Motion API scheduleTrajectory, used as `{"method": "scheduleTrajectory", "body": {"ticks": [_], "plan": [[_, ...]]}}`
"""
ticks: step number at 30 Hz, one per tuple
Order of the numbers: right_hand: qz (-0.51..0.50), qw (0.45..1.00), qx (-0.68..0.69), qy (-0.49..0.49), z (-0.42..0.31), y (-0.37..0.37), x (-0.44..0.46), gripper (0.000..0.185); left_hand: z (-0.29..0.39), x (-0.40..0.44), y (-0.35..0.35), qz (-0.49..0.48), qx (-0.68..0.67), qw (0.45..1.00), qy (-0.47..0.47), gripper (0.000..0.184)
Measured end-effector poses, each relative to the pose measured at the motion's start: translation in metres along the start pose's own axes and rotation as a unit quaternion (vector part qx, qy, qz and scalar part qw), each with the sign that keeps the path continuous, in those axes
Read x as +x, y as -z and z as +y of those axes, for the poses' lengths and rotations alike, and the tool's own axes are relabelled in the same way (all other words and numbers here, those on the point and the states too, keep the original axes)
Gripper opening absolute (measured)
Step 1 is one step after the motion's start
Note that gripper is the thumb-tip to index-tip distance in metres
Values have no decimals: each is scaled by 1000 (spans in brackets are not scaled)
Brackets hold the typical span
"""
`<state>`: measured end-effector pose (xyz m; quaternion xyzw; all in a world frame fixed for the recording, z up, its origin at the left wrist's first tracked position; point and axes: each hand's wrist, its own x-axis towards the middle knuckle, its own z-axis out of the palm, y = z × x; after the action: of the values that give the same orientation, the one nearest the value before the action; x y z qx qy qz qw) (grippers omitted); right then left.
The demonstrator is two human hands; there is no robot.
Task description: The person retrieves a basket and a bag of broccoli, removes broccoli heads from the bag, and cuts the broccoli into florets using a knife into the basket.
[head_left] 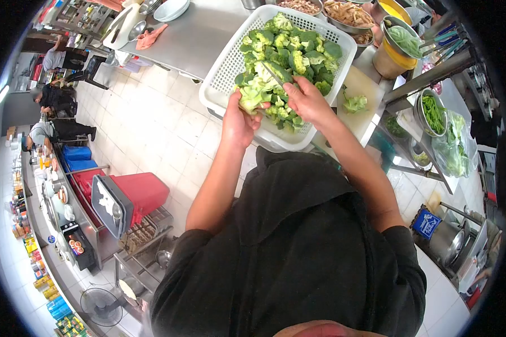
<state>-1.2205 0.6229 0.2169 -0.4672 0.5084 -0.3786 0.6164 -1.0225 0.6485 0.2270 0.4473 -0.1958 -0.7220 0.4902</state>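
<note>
My left hand (pixel 243 119) is wrapped round a pale green broccoli head (pixel 255 90), held over the near left part of a white perforated basket (pixel 219 78). In my right hand (pixel 306 101) is a knife (pixel 272 74), its blade pointing up and left against the broccoli. Many cut broccoli florets (pixel 303 49) fill the basket beneath both hands. Right of the basket, another broccoli piece (pixel 355 104) lies on a pale cutting board (pixel 364 85).
Bowls of food (pixel 348 14) stand behind the basket, with a yellow container (pixel 389 59) to the right. A steel table (pixel 191 48) extends left. Green beans (pixel 433 114) fill a bowl at right. A red bin (pixel 143 194) stands lower left. Several people are at far left.
</note>
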Motion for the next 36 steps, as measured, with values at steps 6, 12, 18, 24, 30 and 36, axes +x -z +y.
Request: {"method": "scheduleTrajectory", "body": {"ticks": [6, 12, 18, 24, 30, 36], "plan": [[93, 973, -158, 142, 9, -8, 8, 54, -4, -5, -12, 22, 24, 998, -56, 40], [56, 965, -223, 123, -2, -14, -10, 67, -2, -7, -10, 7, -2, 1000, -25, 38], [54, 961, -230, 144, -1, -14, -11, 72, -3, -10, -9, 25, -42, 997, 56, 39], [54, 966, -229, 109, 0, -12, -9, 70, -6, -7, 2, 20, -16, 997, 67, 38], [82, 965, -235, 81, 5, -23, 9, 71, -8, -6, 2, 35, 5, 997, 63, 37], [-66, 995, -33, -63, -20, 0, 5, 70, -7, -9, 3, 53, 64, 996, -9, 31]]}}
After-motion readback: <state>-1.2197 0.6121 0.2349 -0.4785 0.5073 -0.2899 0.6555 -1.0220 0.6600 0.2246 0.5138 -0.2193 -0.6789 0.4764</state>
